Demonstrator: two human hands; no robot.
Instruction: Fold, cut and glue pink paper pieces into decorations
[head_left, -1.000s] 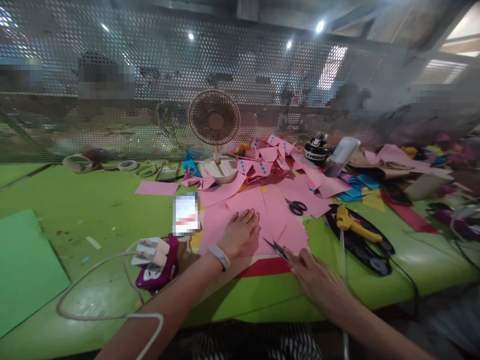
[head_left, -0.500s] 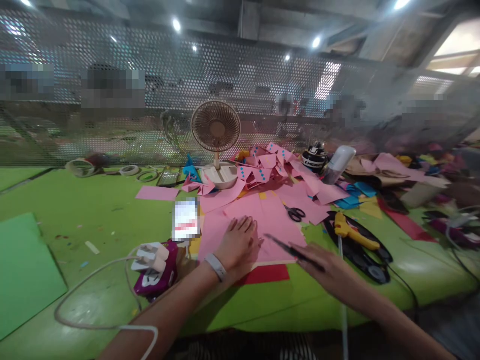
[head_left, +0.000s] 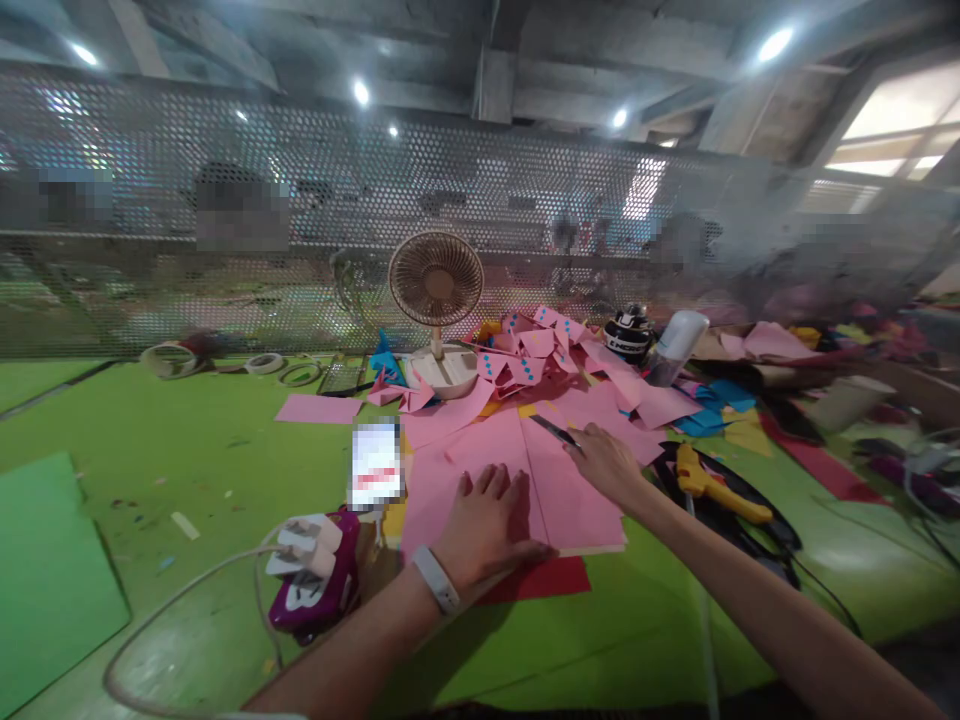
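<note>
My left hand (head_left: pixel 487 520) lies flat with fingers spread on a large pink paper sheet (head_left: pixel 577 505). It wears a pale wristband. My right hand (head_left: pixel 609 465) is closed around a slim dark craft knife (head_left: pixel 553 431), whose tip points to the far left over the sheet. A thin straight line runs down the sheet between my hands. Under its near edge a red paper strip (head_left: pixel 551 580) sticks out. The scissors seen earlier are hidden behind my right hand.
A fan (head_left: pixel 437 282) stands behind a heap of folded pink paper (head_left: pixel 536 345). At left are a phone (head_left: pixel 375 465) and a purple power strip with plugs (head_left: pixel 313 575). A yellow glue gun (head_left: pixel 720 485) lies at right, its cord hanging over the near edge.
My right hand has moved away from me and slightly left, carrying the knife to the far part of the sheet. My left hand's fingers are more spread. The view has tilted up slightly.
</note>
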